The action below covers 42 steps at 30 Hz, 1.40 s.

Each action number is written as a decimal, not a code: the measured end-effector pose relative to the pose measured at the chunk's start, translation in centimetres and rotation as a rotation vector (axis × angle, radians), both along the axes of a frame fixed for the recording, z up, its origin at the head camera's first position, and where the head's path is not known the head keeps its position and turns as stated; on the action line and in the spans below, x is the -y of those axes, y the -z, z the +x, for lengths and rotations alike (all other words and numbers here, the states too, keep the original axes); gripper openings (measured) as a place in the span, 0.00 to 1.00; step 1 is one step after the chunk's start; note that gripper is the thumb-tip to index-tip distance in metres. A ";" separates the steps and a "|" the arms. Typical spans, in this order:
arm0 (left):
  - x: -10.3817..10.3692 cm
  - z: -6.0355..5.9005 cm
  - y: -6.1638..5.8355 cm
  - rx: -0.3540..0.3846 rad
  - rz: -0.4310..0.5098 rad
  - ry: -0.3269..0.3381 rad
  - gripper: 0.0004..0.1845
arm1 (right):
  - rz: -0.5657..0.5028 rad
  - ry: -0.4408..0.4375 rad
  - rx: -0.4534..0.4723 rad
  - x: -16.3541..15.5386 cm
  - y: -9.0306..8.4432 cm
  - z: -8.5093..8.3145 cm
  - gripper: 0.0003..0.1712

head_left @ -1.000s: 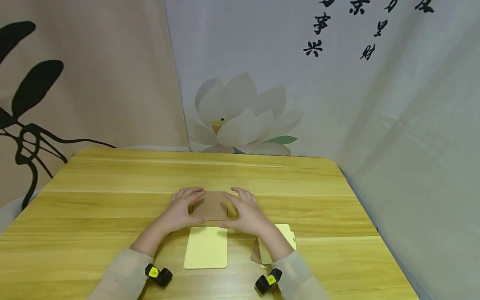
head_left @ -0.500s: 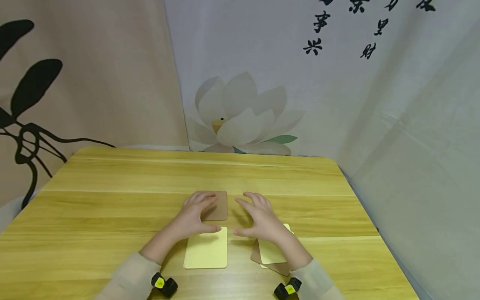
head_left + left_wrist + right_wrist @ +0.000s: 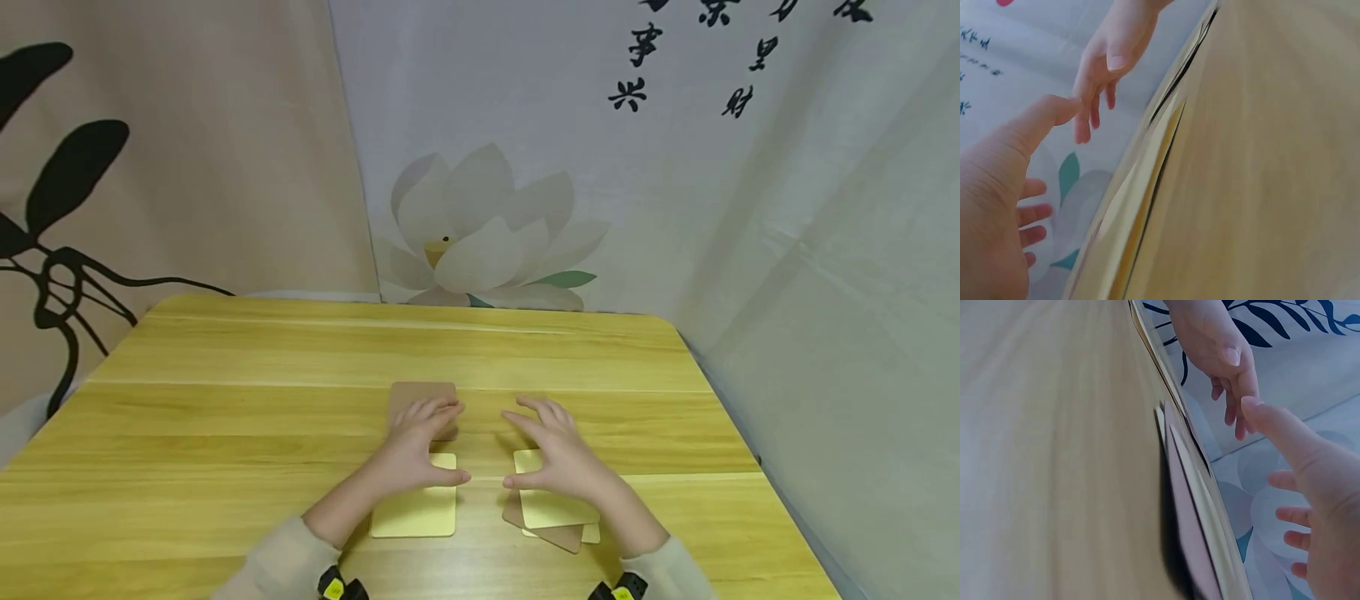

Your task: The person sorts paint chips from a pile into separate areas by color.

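Observation:
In the head view my left hand (image 3: 412, 450) hovers with spread, bent fingers over a brown rounded-corner card (image 3: 411, 393) and a pale yellow card (image 3: 416, 518) in front of it. My right hand (image 3: 562, 462) hovers likewise over a loose pile, where a yellow card (image 3: 551, 510) lies askew across a brown card (image 3: 562, 537), with more yellow showing beneath. Neither hand holds anything. Both wrist views catch the cards edge-on: a yellow edge (image 3: 1138, 206) by the left hand, and a pinkish-brown edge (image 3: 1185, 512) between pale ones by the right.
The cards lie on a wood-grain table (image 3: 225, 417) with rounded far corners. Behind it hangs a pale curtain (image 3: 487, 100) printed with a lotus and dark characters. A black wrist strap (image 3: 341, 585) sits at the left sleeve.
Both hands have drawn back toward the near edge and shifted right, moving off the back brown card, the right hand ending over the pile. The cards stay where they were.

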State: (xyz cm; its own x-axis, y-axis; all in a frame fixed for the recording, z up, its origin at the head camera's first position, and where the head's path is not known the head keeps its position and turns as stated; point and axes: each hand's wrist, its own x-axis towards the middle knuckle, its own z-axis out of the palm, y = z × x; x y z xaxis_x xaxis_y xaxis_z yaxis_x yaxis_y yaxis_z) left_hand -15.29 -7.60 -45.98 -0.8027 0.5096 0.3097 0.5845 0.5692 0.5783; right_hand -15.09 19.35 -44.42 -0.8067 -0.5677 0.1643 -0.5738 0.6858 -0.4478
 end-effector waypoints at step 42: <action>-9.4 3.8 1.2 0.014 -0.193 0.059 0.53 | 0.014 -0.044 0.210 -8.4 1.2 2.6 0.56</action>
